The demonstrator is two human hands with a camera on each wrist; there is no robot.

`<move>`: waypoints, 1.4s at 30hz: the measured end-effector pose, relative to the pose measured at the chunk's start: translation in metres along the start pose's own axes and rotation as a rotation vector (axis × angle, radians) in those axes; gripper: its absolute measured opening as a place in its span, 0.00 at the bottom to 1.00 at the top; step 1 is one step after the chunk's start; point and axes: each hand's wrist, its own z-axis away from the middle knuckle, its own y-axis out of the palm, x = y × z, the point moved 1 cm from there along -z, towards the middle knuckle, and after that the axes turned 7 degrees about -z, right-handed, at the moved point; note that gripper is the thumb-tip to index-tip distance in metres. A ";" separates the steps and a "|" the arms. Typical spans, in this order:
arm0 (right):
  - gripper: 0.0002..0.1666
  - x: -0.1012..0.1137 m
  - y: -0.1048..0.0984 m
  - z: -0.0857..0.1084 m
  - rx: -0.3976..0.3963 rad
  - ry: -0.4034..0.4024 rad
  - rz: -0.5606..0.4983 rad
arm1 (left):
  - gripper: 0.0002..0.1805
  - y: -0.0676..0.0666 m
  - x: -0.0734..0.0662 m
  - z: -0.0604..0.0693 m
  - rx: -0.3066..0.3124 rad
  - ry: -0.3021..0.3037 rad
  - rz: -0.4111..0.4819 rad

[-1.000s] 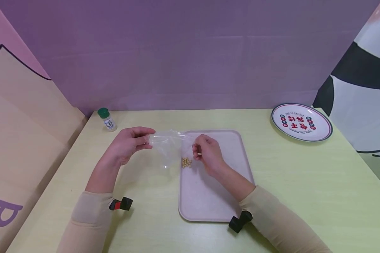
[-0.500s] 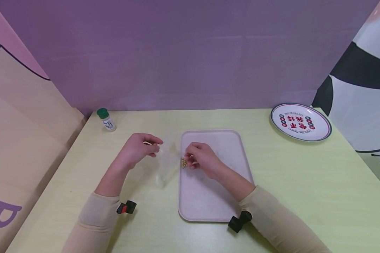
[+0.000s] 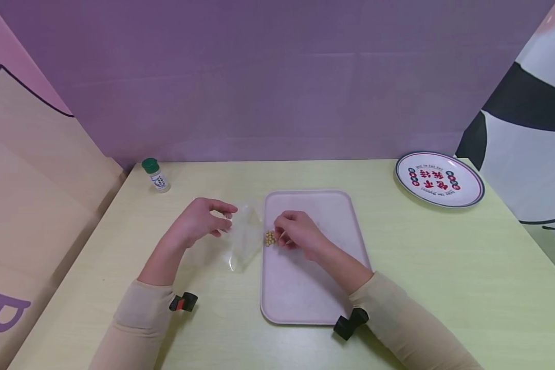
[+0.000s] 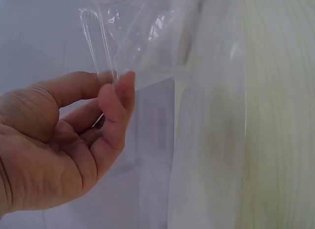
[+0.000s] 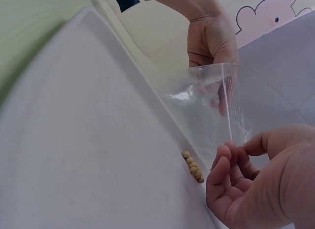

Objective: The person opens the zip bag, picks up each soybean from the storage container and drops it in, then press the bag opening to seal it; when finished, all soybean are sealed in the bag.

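A clear plastic zip bag (image 3: 244, 241) hangs between my two hands, over the table and left of the tray. My left hand (image 3: 201, 222) pinches one upper corner between thumb and fingers; the left wrist view shows the film (image 4: 147, 37) creased at those fingertips. At the opposite corner, my right hand (image 3: 299, 234) pinches the bag by its seal strip, seen in the right wrist view. Several round yellow beans (image 3: 270, 238) lie together along the left edge of the pale tray (image 3: 312, 303), just beside my right fingers.
A small green-capped bottle (image 3: 155, 174) stands at the back left of the table (image 3: 425, 267). An oval plate (image 3: 440, 180) with red and blue lettering sits at the back right. A purple backdrop (image 3: 277, 82) rises behind the table.
My left hand has come right and slightly down, and my right hand slightly left and down. The bag was stretched taut between them; now it hangs looser and lower.
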 end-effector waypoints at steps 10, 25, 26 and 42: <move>0.11 0.000 0.002 0.002 -0.004 -0.078 0.096 | 0.22 0.008 -0.005 -0.002 -0.023 0.000 -0.145; 0.05 0.011 -0.015 0.003 0.110 -0.209 0.491 | 0.23 0.012 -0.009 0.000 -0.020 -0.005 -0.138; 0.05 0.011 -0.016 0.003 0.116 -0.214 0.506 | 0.23 0.012 -0.009 0.000 -0.020 -0.004 -0.136; 0.03 0.003 -0.022 -0.004 0.135 -0.260 0.597 | 0.23 0.014 -0.008 0.000 -0.002 -0.009 -0.106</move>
